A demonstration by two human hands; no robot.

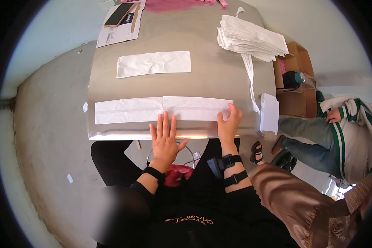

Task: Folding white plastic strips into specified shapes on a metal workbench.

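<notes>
White strip (128, 110), laid flat along the near side of the worktop (211, 80)

Main item: long, narrow, creased lengthwise, with a cross line near its middle.
Left hand (164, 140): open, palm down, fingers spread, fingertips at the strip's near edge, close to the cross line.
Right hand (229, 124): at the strip's right end, fingers curled, thumb and forefinger apart; whether it grips the edge cannot be told.
Beyond the strip: one shorter white piece (153, 64), wrinkled.
Far right: stack of white pieces (252, 39), a thin white band (249, 78) trailing from it.
Right edge: small white box (269, 113).
Far left: dark phone (119, 15) on a flat carton (113, 38).
</notes>
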